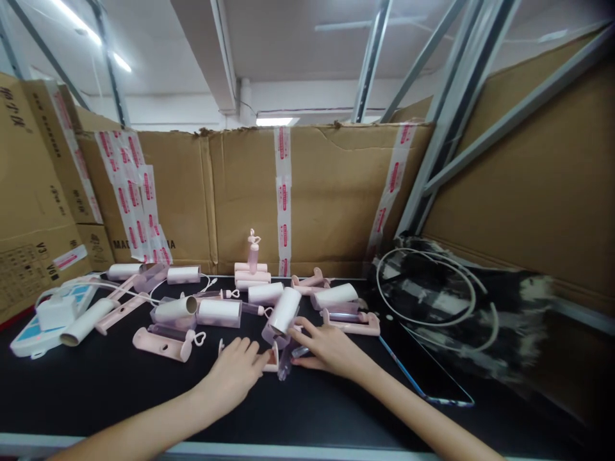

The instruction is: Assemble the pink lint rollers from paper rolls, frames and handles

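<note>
My left hand (236, 371) is closed over a pink lint roller frame (272, 360); most of the frame is hidden under the fingers. Just to its right, my right hand (329, 347) has thumb and fingers curled around a small clear plastic piece (300, 351). A translucent lilac cover (285, 363) lies between the two hands. Above my right fingertips, a white paper roll (286, 309) leans at a tilt in a translucent sleeve. Left of my hands rests another pink frame (161, 344), with a heart-shaped ring (199, 339) at its end.
Several more white rolls (220, 312) and pink pieces (252, 278) lie along the back of the black table. A power strip (29, 333) with a white charger (56, 312) sits left. A phone (427, 365) and coiled white cable (425, 250) are right. Cardboard (327, 192) walls the back.
</note>
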Motion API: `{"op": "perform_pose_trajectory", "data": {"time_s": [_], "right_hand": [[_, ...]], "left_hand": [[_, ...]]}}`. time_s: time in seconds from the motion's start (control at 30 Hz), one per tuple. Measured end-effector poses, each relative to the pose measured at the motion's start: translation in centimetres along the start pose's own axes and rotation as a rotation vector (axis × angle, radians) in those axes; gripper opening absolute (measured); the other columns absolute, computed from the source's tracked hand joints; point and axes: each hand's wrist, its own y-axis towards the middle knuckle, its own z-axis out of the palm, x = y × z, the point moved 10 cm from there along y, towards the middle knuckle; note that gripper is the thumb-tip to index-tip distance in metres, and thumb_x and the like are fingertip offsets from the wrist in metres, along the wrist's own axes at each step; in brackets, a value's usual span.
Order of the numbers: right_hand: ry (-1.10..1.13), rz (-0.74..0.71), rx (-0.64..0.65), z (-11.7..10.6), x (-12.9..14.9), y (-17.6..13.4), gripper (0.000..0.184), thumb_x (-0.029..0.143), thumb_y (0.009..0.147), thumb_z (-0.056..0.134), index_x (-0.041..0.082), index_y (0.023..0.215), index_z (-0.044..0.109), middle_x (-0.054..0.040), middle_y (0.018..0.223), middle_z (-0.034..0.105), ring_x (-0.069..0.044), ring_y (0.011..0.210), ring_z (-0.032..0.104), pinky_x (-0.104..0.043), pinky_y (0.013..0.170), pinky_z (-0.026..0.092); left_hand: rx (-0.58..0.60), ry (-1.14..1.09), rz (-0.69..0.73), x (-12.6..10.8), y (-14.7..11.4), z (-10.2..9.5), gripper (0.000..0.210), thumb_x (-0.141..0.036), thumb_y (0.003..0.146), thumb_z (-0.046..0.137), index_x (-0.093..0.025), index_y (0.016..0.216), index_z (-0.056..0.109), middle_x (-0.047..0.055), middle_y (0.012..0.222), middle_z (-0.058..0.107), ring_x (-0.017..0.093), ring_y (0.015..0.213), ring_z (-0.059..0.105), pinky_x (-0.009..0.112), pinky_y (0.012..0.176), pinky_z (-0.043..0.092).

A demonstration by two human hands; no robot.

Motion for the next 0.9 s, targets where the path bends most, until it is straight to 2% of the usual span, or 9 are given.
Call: {"op": "perform_pose_trajectory", "data": {"time_s": [0.07,0.13,0.23,0.33,0.5,0.63,0.7,0.8,0.9], "right_hand": [[-0.004,0.063,0.018,0.6,-1.0,-1.0,0.041,0.047,0.084,0.051,0.021,0.116,0.053,-0.0112,0.103,0.060,-0.021,0.071,0.064,-0.029,0.059,0.047],[-0.028,0.174,0.088,1.6,-2.7,-1.7,0.038,0.044,0.086,0.048,0.022,0.117,0.052,-0.0104,0.098,0.061,-0.022,0.074,0.064,-0.026,0.053,0.044],[-0.066,0.356,0.186,3.1,-5.8,-2.2,0.033,0.032,0.089,0.045,0.022,0.120,0.049,-0.0117,0.106,0.060,-0.020,0.067,0.064,-0.023,0.048,0.040],[-0.070,0.454,0.202,4.1,-8.0,-1.2,0.029,0.026,0.089,0.043,0.020,0.117,0.050,-0.0129,0.112,0.057,-0.018,0.066,0.063,-0.023,0.048,0.038],[-0.041,0.578,0.205,5.8,-10.9,1.8,0.022,0.023,0.088,0.043,0.018,0.109,0.050,-0.0112,0.103,0.057,-0.019,0.073,0.063,-0.023,0.054,0.039],[-0.006,0.654,0.189,6.3,-12.6,3.3,0.022,0.025,0.086,0.048,0.015,0.105,0.049,-0.0121,0.104,0.055,-0.022,0.081,0.062,-0.025,0.058,0.040],[0.013,0.682,0.171,6.0,-13.2,3.3,0.026,0.031,0.086,0.048,0.016,0.107,0.048,-0.0120,0.107,0.054,-0.023,0.086,0.061,-0.026,0.061,0.040],[0.032,0.704,0.141,5.1,-13.6,2.8,0.035,0.039,0.086,0.045,0.017,0.114,0.046,-0.0115,0.112,0.052,-0.024,0.089,0.060,-0.028,0.064,0.040],[0.041,0.696,0.126,3.9,-13.3,2.6,0.040,0.038,0.083,0.047,0.018,0.118,0.046,-0.0114,0.114,0.051,-0.024,0.087,0.060,-0.029,0.064,0.040]], "left_hand": [[0.002,-0.039,0.028,-0.5,1.6,0.7,0.047,-0.006,0.080,0.044,-0.015,0.126,0.041,0.011,0.099,0.054,0.025,0.091,0.051,0.038,0.078,0.042],[-0.025,-0.104,0.028,-0.6,3.3,1.2,0.051,-0.003,0.075,0.046,-0.015,0.125,0.041,0.013,0.106,0.051,0.026,0.098,0.048,0.038,0.083,0.040],[-0.083,-0.196,0.009,0.1,5.8,1.8,0.053,-0.002,0.074,0.043,-0.019,0.124,0.041,0.012,0.110,0.049,0.025,0.101,0.046,0.037,0.087,0.039],[-0.110,-0.208,-0.040,1.8,7.9,2.7,0.048,-0.004,0.078,0.038,-0.016,0.124,0.041,0.013,0.110,0.049,0.025,0.099,0.047,0.039,0.086,0.039],[-0.152,-0.183,-0.108,5.5,10.7,3.6,0.043,-0.006,0.076,0.037,-0.012,0.117,0.046,0.015,0.112,0.050,0.027,0.102,0.046,0.041,0.089,0.037],[-0.211,-0.171,-0.163,8.3,12.2,3.4,0.042,-0.008,0.073,0.040,-0.010,0.115,0.047,0.019,0.117,0.050,0.030,0.108,0.045,0.046,0.093,0.033],[-0.250,-0.174,-0.176,8.9,12.4,3.0,0.043,-0.013,0.074,0.041,-0.007,0.117,0.044,0.020,0.117,0.050,0.032,0.110,0.044,0.049,0.093,0.032],[-0.303,-0.184,-0.107,8.0,11.9,2.1,0.044,-0.015,0.073,0.043,-0.007,0.116,0.043,0.019,0.119,0.049,0.032,0.114,0.041,0.048,0.097,0.030],[-0.341,-0.195,0.051,5.3,10.8,1.0,0.041,-0.014,0.075,0.043,-0.010,0.116,0.043,0.016,0.123,0.047,0.027,0.119,0.039,0.042,0.100,0.030]]}}
